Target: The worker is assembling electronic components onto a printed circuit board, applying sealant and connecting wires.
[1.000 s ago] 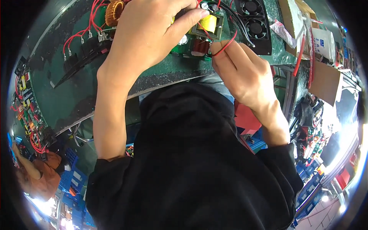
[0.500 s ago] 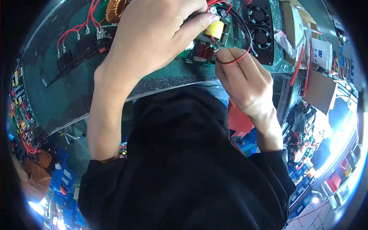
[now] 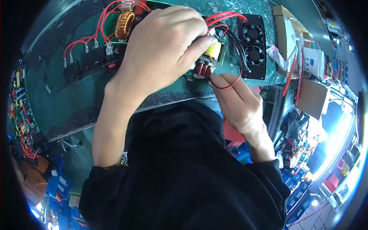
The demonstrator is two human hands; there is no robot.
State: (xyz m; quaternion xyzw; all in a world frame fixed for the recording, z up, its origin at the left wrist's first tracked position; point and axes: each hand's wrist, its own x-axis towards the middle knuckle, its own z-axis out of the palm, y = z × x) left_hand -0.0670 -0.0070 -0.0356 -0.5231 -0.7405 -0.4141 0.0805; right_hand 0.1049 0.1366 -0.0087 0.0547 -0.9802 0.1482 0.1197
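A green circuit board (image 3: 188, 79) lies on the bench under my left hand (image 3: 165, 50). That hand is closed over it, the thumb beside a yellow-wrapped transformer (image 3: 214, 50); its other fingertips are hidden. My right hand (image 3: 239, 101) pinches a thin red and black wire (image 3: 240, 73) beside a dark red coil (image 3: 203, 69) at the board's near edge. The wire loops across its fingers; its end is hidden. A copper-wound toroid (image 3: 124, 25) and red leads with metal terminals (image 3: 87, 46) are to the left of my left hand.
Two black fans (image 3: 253, 45) in a dark panel stand right of the board, with thick red wires (image 3: 226, 14) reaching them. Cardboard boxes (image 3: 285, 36) and red tubing (image 3: 290, 78) sit farther right. More circuit boards (image 3: 23, 111) line the far left. The green bench (image 3: 76, 103) has its edge before me.
The view has shifted, so the bench and board appear lower. My left hand stays on the board, and my right hand is still pinching the wire beside the dark red coil.
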